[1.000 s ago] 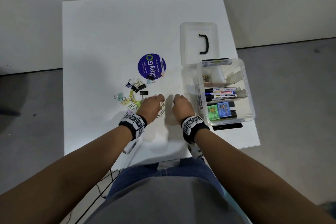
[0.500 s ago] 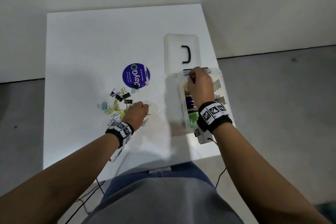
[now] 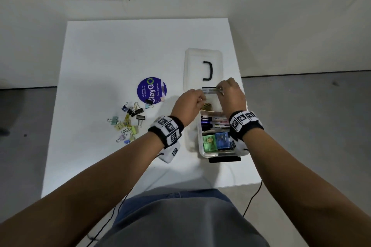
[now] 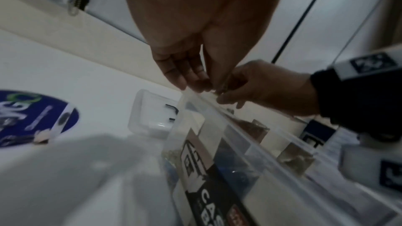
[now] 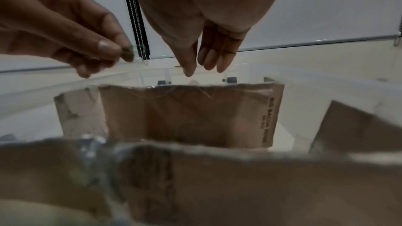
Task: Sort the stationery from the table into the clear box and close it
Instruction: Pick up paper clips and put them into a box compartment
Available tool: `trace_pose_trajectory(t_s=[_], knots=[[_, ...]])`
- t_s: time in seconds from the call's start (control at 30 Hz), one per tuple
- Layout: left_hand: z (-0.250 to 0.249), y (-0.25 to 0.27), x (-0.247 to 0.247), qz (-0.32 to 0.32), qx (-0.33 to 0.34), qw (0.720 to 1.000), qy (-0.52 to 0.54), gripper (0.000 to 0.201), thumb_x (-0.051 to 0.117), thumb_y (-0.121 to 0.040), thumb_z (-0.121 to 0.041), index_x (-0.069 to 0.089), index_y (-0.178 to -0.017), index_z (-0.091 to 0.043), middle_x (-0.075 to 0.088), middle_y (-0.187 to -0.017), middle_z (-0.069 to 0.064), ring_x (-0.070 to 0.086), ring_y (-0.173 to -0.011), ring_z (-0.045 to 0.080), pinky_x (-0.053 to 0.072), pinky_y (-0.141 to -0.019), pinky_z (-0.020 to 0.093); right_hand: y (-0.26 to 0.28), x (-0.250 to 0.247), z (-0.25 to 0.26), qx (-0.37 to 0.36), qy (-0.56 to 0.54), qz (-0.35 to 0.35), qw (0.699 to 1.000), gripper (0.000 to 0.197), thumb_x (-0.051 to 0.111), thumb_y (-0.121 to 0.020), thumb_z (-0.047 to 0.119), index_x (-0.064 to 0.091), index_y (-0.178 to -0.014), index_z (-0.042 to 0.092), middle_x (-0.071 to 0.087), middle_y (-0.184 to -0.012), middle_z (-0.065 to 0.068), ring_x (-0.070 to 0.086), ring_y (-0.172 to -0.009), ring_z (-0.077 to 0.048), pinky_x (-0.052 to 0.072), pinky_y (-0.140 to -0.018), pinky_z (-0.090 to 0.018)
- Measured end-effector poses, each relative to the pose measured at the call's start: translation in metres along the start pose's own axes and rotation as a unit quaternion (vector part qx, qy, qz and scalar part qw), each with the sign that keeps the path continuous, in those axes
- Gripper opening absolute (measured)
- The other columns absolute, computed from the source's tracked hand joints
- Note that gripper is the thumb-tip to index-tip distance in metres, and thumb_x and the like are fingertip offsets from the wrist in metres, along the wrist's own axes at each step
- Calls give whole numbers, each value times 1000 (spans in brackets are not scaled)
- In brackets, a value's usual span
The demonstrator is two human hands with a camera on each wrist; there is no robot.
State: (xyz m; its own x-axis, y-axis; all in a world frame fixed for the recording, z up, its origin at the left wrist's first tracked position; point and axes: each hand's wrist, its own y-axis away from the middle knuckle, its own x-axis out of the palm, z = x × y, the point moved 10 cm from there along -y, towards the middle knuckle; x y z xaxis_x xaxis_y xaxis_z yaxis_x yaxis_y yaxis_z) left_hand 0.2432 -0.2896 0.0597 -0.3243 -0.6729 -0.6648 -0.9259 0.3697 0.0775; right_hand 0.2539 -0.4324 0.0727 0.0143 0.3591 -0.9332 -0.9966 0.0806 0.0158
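Note:
The clear box (image 3: 202, 151) stands open at the table's right, its lid (image 3: 192, 66) lying flat behind it. Both hands hover over the far compartment, where a heap of paper clips (image 3: 207, 106) lies. My left hand (image 3: 200, 96) pinches a few small paper clips (image 5: 128, 54) between thumb and fingers above the box's left rim. My right hand (image 3: 220, 91) hangs beside it with straight, relaxed fingers (image 5: 217, 57) and nothing in them. Markers (image 3: 215, 122) fill the middle compartment. A green box (image 3: 209, 142) and a blue box (image 3: 221, 139) sit in the near one.
Several coloured binder clips (image 3: 128, 120) lie scattered on the white table (image 3: 120, 56) left of the box. A round purple sticker (image 3: 151, 90) lies beyond them. Brown card dividers (image 5: 187, 112) split the box. The box sits near the table's right edge.
My left hand left the table by the binder clips and rose to the box, carrying paper clips. My right hand stayed over the far compartment, now with relaxed fingers.

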Motion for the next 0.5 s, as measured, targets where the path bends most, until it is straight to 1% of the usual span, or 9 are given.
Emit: trace_pose_trajectory(t_s=[0.07,0.13,0.17,0.23,0.3,0.37,0.43,0.5], knots=[[-2,-7,11,21,1,999,-36,15,57,-91,-16,63,-104,-14,60,-95,7,60,-84,20,49,-77,33,-5,2,5,-20,14,9,1000,9,55,-90,8,63,-94,4,58,-98,-10,57,-86,-28,49,-61,-35],[0,-8,13,19,-2,999,-34,17,56,-90,-12,62,-106,-14,57,-94,5,57,-81,18,48,-76,31,-4,3,8,-41,15,12,999,10,54,-91,9,63,-90,4,59,-94,-9,58,-82,-27,42,-58,-31],[1,-6,12,15,-2,1000,-22,18,55,-90,-10,61,-106,-15,55,-93,3,56,-79,16,46,-75,29,-2,5,10,-48,9,18,999,12,54,-92,10,64,-90,5,59,-94,-8,58,-82,-27,41,-59,-30],[7,-2,5,-2,-7,1000,6,16,53,-91,-10,62,-104,-14,54,-92,1,55,-77,13,44,-74,25,6,13,14,-54,2,48,997,15,52,-93,12,67,-97,9,62,-100,-6,62,-86,-27,48,-63,-33],[21,5,-6,-20,-25,999,25,15,51,-93,-11,62,-102,-14,59,-94,4,57,-80,15,46,-76,26,14,19,18,-42,-15,69,997,25,51,-93,10,67,-111,15,64,-111,-5,63,-97,-26,54,-73,-37],[45,16,-15,-17,-50,998,21,13,52,-92,-10,63,-100,-12,62,-94,7,60,-83,19,49,-77,30,23,14,28,-30,-59,52,996,31,49,-93,9,65,-119,17,63,-117,-5,62,-103,-23,55,-80,-38],[80,33,-23,2,-80,997,-8,9,57,-90,-8,63,-96,-9,64,-92,9,62,-84,23,51,-77,34,34,12,51,-47,-107,40,992,29,50,-93,11,65,-118,14,62,-118,-5,62,-103,-22,53,-86,-35],[120,57,-27,34,-128,990,-53,5,63,-87,-11,62,-90,-7,64,-89,11,62,-84,26,51,-75,36,49,23,85,-78,-130,62,986,24,52,-93,10,66,-112,11,64,-111,-8,64,-95,-25,53,-84,-35]])
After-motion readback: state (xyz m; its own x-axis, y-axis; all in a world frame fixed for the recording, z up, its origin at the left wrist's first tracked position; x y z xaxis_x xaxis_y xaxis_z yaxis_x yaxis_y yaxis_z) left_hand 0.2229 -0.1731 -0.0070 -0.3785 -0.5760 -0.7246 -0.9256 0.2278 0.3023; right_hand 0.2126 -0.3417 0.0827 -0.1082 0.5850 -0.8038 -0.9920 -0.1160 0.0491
